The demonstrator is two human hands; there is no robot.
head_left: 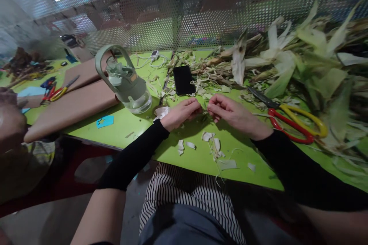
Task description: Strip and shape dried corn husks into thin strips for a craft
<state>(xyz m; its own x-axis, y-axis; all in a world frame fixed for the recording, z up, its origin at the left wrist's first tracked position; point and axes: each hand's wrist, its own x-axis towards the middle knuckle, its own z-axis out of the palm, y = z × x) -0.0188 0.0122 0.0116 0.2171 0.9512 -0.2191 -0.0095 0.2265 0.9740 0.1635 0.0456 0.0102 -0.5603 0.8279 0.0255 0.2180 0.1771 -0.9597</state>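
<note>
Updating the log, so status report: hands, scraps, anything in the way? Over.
Left hand, right hand close together, both curled; grip unclear. Pale scraps on green table. Phone just beyond hands, scissors to the right.

We are wearing black arm sleeves (135, 155), black-and-white striped trousers (163, 191) and a slate-blue top (184, 226). We are facing a lime-green bench (189, 160), pale-green and straw-brown corn husks (281, 61), cream husk scraps (207, 136), scissors (283, 108) with red and yellow handles, a black phone (182, 78), a sage-green water bottle (129, 84) with a clear base, a turquoise card (105, 121) showing a yellowish star, and a grey screen (143, 23) patterned with round holes.
</note>
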